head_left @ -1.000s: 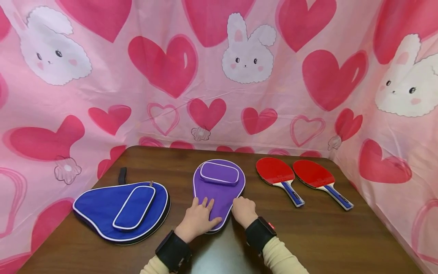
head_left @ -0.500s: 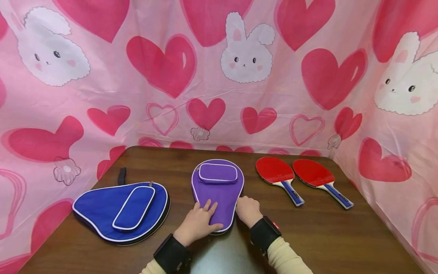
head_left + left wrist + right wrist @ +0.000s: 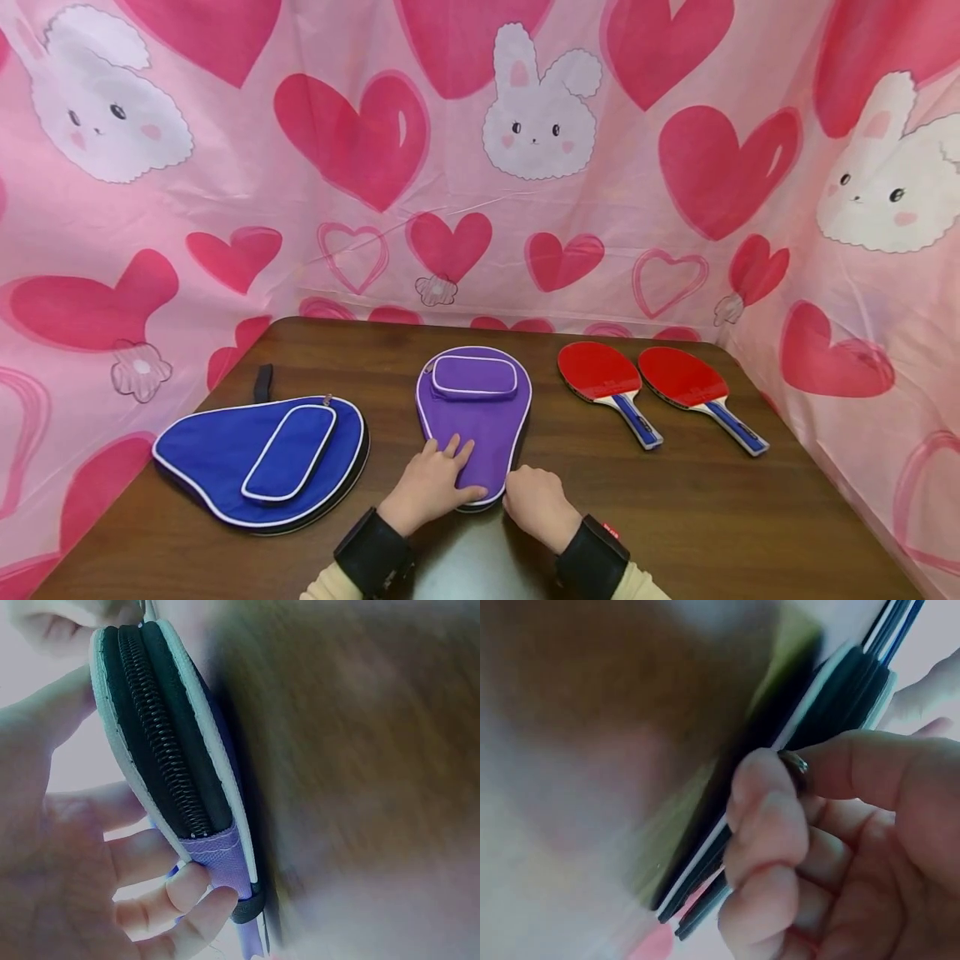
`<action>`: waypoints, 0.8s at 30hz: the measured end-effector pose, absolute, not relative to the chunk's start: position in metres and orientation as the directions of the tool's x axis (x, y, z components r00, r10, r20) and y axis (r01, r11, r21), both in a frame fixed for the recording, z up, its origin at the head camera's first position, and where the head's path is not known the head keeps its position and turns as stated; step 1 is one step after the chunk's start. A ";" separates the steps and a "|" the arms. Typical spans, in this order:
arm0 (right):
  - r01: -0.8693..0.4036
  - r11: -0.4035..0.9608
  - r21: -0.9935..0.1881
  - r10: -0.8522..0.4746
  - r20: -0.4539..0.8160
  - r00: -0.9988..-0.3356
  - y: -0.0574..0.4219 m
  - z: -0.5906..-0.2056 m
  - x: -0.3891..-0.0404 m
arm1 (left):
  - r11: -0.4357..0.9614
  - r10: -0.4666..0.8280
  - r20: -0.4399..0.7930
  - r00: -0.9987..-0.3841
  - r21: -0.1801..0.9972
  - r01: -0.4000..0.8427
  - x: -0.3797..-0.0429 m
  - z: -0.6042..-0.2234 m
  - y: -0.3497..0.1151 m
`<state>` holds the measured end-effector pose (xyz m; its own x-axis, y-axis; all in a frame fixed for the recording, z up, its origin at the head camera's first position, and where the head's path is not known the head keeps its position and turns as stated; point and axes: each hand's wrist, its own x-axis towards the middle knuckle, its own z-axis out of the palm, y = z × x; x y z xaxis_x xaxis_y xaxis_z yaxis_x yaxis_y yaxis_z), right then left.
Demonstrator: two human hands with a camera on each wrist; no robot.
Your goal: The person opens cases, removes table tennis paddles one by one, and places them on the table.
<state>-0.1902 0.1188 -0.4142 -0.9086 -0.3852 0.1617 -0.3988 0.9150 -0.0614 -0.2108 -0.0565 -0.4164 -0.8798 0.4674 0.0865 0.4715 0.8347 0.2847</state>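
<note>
A purple table tennis bat case (image 3: 487, 429) with white piping lies on the table, its narrow end toward me. My left hand (image 3: 429, 485) rests over the narrow end with fingers spread, thumb near the end. The black zipper (image 3: 161, 735) there shows meshed teeth in the left wrist view. At the case's right edge my right hand (image 3: 536, 504) pinches a small metal zipper pull (image 3: 795, 763) between thumb and curled index finger. Below the pull in the right wrist view, a gap parts the two edges of the case.
A blue bat case (image 3: 225, 450) with a front pocket and black strap (image 3: 263, 383) lies at the left. Two red table tennis bats (image 3: 598, 371) (image 3: 682, 377) lie at the back right. A pink heart-print cloth (image 3: 465, 275) surrounds the brown table (image 3: 712, 517).
My right hand has slid along the right edge of the purple case toward its narrow end, pinching the zipper pull. The case has shifted slightly left; the left hand stays on it.
</note>
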 end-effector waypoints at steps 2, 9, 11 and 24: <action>-0.410 0.909 -0.069 -0.396 0.161 -0.904 0.119 -0.415 -0.187 | 0.838 0.464 0.092 -0.881 0.277 0.470 -0.211 -0.417 -0.056; -0.367 0.914 -0.174 -0.358 0.080 -0.930 0.127 -0.416 -0.190 | 0.842 0.473 0.140 -0.870 0.218 0.493 -0.209 -0.419 -0.053; -0.350 0.917 -0.191 -0.340 0.085 -0.937 0.133 -0.418 -0.193 | 0.838 0.484 0.158 -0.860 0.197 0.508 -0.209 -0.419 -0.051; -0.217 0.956 -0.196 -0.207 0.072 -0.976 0.187 -0.416 -0.234 | 0.768 0.617 0.169 -0.768 0.081 0.635 -0.204 -0.418 -0.040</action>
<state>-0.2340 0.1874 -0.4159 -0.9758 -0.2066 0.0724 -0.2170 0.9563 -0.1958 -0.2040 -0.0398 -0.4184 -0.7684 0.6173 0.1686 0.6350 0.7683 0.0812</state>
